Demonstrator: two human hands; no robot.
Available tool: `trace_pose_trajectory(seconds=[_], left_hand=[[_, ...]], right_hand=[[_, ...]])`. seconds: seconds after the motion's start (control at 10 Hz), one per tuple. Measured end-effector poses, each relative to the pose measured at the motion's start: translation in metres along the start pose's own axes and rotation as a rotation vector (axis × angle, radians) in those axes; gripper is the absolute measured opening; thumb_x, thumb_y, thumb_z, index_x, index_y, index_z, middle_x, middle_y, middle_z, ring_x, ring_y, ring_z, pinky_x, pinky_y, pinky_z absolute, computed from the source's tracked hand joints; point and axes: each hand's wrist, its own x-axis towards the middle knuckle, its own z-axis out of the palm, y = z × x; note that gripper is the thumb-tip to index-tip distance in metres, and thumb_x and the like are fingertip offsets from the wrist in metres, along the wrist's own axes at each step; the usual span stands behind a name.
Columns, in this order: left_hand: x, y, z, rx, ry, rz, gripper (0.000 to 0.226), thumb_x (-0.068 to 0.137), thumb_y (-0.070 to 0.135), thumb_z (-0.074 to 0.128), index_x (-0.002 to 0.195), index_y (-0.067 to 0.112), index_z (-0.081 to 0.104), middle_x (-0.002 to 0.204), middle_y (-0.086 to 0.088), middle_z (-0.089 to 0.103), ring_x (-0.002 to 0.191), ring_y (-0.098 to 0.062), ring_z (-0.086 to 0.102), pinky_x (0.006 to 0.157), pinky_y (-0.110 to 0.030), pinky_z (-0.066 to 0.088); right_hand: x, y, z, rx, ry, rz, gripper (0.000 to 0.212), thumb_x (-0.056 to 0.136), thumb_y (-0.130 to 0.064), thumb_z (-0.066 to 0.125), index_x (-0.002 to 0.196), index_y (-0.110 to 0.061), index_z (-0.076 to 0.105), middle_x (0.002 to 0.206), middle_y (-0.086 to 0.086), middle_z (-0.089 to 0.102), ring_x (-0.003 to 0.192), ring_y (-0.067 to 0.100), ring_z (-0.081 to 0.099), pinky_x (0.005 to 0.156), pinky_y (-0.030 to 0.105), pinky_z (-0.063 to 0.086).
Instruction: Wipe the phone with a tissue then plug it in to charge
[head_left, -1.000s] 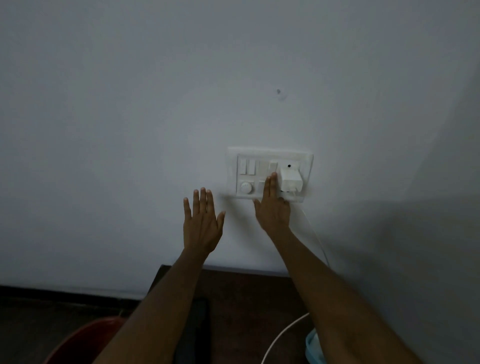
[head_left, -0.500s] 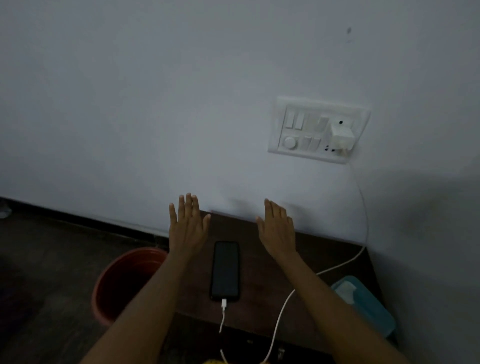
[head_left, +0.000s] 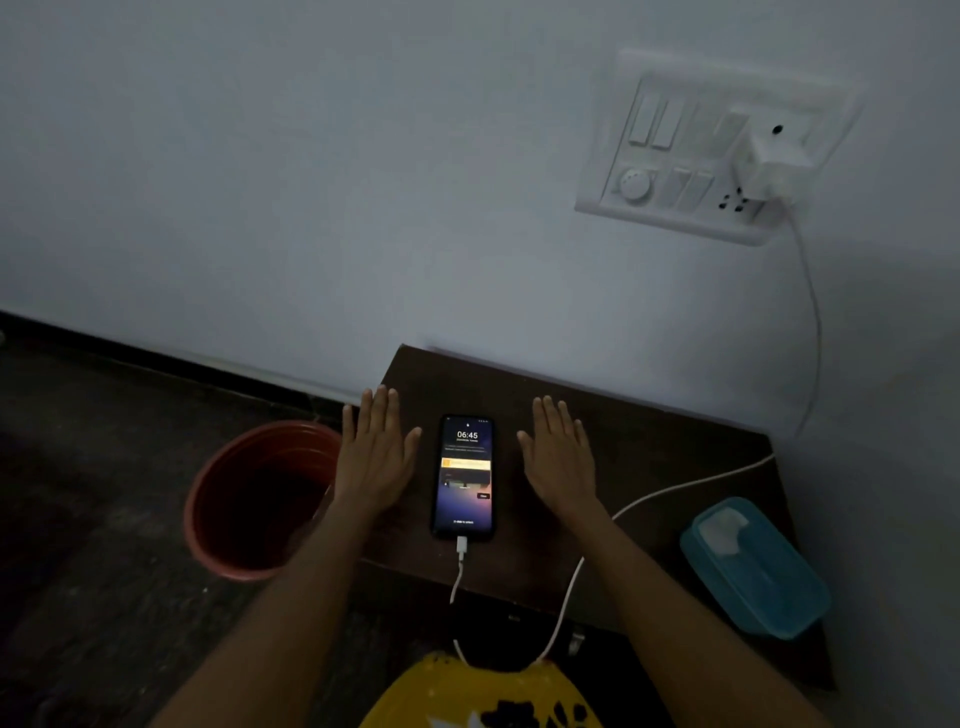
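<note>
The phone (head_left: 466, 477) lies face up on the dark wooden table (head_left: 639, 457), its screen lit and showing 06:45. A white cable (head_left: 571, 587) is plugged into its near end and runs across the table and up to the white charger (head_left: 772, 165) in the wall switchboard (head_left: 670, 156). My left hand (head_left: 375, 457) lies flat and empty just left of the phone, fingers spread. My right hand (head_left: 561, 462) lies flat and empty just right of it. Neither hand touches the phone. A teal tissue box (head_left: 753, 566) sits at the table's right end.
A red bucket (head_left: 249, 499) stands on the dark floor left of the table. The white wall runs behind the table, with a dark skirting at its base. Yellow clothing (head_left: 483, 696) shows at the bottom edge.
My right hand came down from the switchboard and both hands settled flat beside the phone. The phone's screen, dark half a second ago, is now lit. The view tilted down.
</note>
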Motion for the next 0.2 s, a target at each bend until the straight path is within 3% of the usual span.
trace_pose_trajectory(seconds=[0.2], left_hand=[[0.0023,0.0007,0.0133,-0.008,0.032,0.009,0.064,0.096,0.042,0.021,0.146,0.002,0.012,0.157,-0.016,0.011,0.146,-0.027,0.004,0.119,-0.046,0.000]], right_hand=[[0.0009,0.0011,0.0130,0.008,0.011,-0.004,0.053,0.100,-0.032,0.028,0.145,-0.008,0.017,0.157,0.009,0.018,0.146,0.023,0.011,0.119,0.041,0.012]])
